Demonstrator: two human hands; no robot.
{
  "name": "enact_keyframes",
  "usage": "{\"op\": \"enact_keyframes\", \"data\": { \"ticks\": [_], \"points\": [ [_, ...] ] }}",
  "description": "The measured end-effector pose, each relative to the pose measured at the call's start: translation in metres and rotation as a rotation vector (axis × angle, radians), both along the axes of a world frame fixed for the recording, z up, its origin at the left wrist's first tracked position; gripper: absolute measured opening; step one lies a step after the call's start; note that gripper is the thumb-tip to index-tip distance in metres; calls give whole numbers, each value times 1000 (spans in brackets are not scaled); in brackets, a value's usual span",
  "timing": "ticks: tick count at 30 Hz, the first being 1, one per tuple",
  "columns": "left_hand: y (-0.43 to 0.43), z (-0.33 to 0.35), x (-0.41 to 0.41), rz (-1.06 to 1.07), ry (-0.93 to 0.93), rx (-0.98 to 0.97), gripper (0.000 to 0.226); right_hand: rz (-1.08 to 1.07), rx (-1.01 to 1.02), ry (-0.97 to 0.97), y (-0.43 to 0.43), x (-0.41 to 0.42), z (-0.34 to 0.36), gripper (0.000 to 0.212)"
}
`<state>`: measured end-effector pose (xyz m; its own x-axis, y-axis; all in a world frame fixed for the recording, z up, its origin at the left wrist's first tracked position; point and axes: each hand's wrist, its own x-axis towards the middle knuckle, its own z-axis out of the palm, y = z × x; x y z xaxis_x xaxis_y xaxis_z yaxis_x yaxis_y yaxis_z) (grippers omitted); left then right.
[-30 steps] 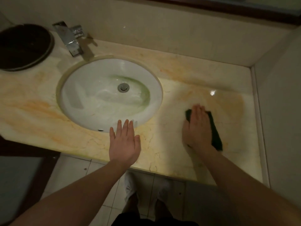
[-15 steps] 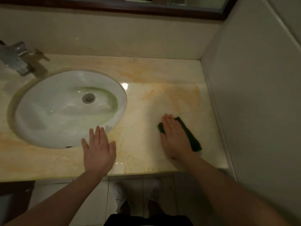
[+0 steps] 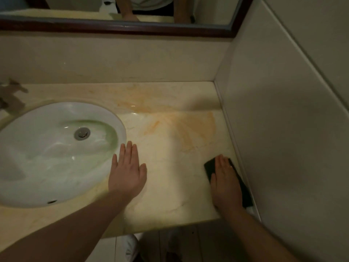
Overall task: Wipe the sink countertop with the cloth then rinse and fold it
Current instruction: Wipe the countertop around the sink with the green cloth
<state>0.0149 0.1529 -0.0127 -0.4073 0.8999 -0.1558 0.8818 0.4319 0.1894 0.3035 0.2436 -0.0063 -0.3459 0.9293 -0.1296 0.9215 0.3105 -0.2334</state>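
Observation:
A dark green cloth (image 3: 209,167) lies flat on the beige marble countertop (image 3: 170,144), close to the right wall. My right hand (image 3: 225,183) presses down flat on the cloth and covers most of it. My left hand (image 3: 127,173) rests palm down on the countertop, fingers apart, at the right rim of the white oval sink (image 3: 47,157). It holds nothing. The countertop shows orange streaks behind the hands.
A side wall (image 3: 283,148) bounds the countertop on the right. Behind it runs a low backsplash with a dark-framed mirror (image 3: 132,27) above. The metal tap (image 3: 9,97) is partly cut off at the left edge. The sink drain (image 3: 82,133) is closed.
My right hand has slid the cloth to the right, up to the side wall. The view has swung right and up, bringing the mirror in. My left hand stays by the sink rim.

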Motion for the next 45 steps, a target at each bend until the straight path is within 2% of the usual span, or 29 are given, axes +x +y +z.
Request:
{"op": "enact_keyframes", "data": {
  "ticks": [3,8,11,13,15,17,23,26,28,34,36,38,41,43,45],
  "points": [
    [1,-1,-1,-20,4,-4,71,-103,62,-9,60,-17,-1,58],
    [0,-4,-2,-27,0,18,70,-190,43,-23,129,-90,-1,58],
    [0,-4,-2,-32,-8,22,69,12,101,-15,93,-142,1,60],
    [0,-3,-2,-31,-13,24,68,168,59,63,42,-156,5,61],
    [0,-2,-3,-38,-3,24,68,326,19,84,-6,-148,9,61],
    [-1,-2,-3,-37,-10,29,68,381,3,42,-36,-114,5,66],
    [-1,0,-3,-35,-16,22,69,27,38,-37,-2,-29,-2,59],
    [0,2,-2,-26,-16,6,69,-102,45,13,39,-52,1,60],
    [0,1,-1,-17,-9,9,68,-116,36,26,57,-84,2,61],
    [0,1,-2,-12,-5,0,67,356,39,49,16,-152,10,60],
    [1,1,-2,-8,-9,-9,67,417,54,43,9,-152,7,60],
    [1,3,-2,19,-49,10,66,379,41,39,13,-156,5,59],
    [14,19,2,51,-236,261,64,386,4,108,26,-188,4,58],
    [40,32,8,18,-410,422,60,437,-166,278,37,-214,13,52],
    [68,45,14,164,-611,421,59,339,-357,521,57,-224,28,43]
  ]
}}
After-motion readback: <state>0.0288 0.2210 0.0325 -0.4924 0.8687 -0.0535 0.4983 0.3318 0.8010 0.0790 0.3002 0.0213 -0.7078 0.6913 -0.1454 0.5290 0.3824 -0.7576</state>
